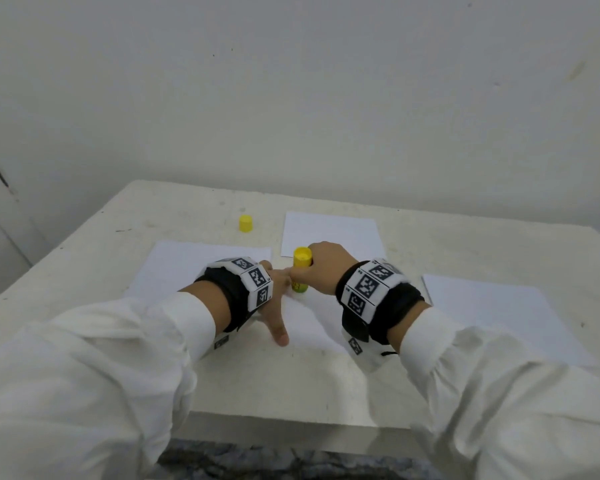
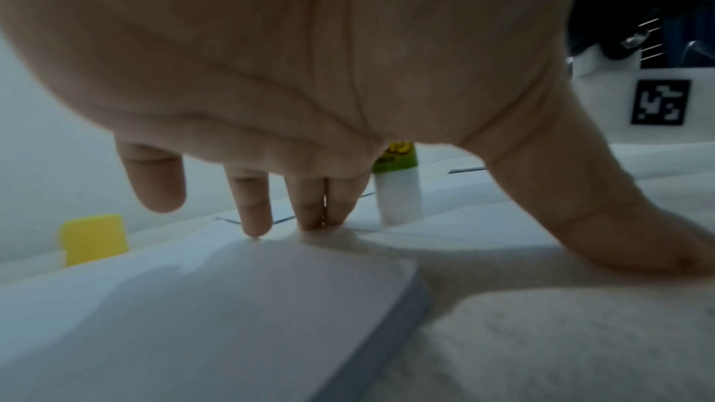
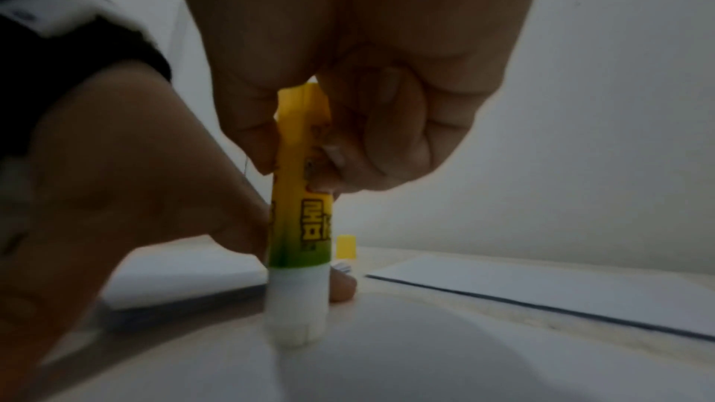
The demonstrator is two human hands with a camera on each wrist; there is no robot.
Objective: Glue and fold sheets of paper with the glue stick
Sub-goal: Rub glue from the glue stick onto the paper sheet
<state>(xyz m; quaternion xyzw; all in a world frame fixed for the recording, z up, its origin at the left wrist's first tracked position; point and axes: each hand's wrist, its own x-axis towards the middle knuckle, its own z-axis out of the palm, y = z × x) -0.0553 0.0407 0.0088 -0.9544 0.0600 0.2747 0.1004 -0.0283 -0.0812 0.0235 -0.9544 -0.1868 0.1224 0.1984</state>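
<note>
Gripping the glue stick (image 1: 300, 270) in my right hand (image 1: 323, 268), I held it upright with its white uncapped end pressed down on a sheet of paper (image 1: 309, 317) lying in front of me on the counter (image 1: 465, 244). My fingers (image 3: 390, 145) and thumb were curled round the yellow upper part of the tube, as the right wrist view showed, and the green band and white collar stood clear below them.

My left hand (image 1: 274, 299) was spread flat beside the stick, fingers straight. Seen from the left wrist, its fingertips (image 2: 253, 225) pressed down near the far edge of a stack of paper (image 2: 216, 301), and the thumb (image 2: 619, 225) reached out to the right and rested on the surface. Whether the left index finger actually touched the tube I could not tell; in the head view it lay just beside it.

The yellow cap (image 1: 246, 223) stood by itself on the counter, well apart from the stick, toward the far left. Another white sheet (image 1: 329, 233) lay beyond my right hand, and a further sheet (image 1: 506, 317) lay off to the right, near the counter's edge. Both wrists wore black straps carrying white marker blocks (image 1: 364, 285), and my white sleeves (image 1: 84, 375) covered both forearms.
</note>
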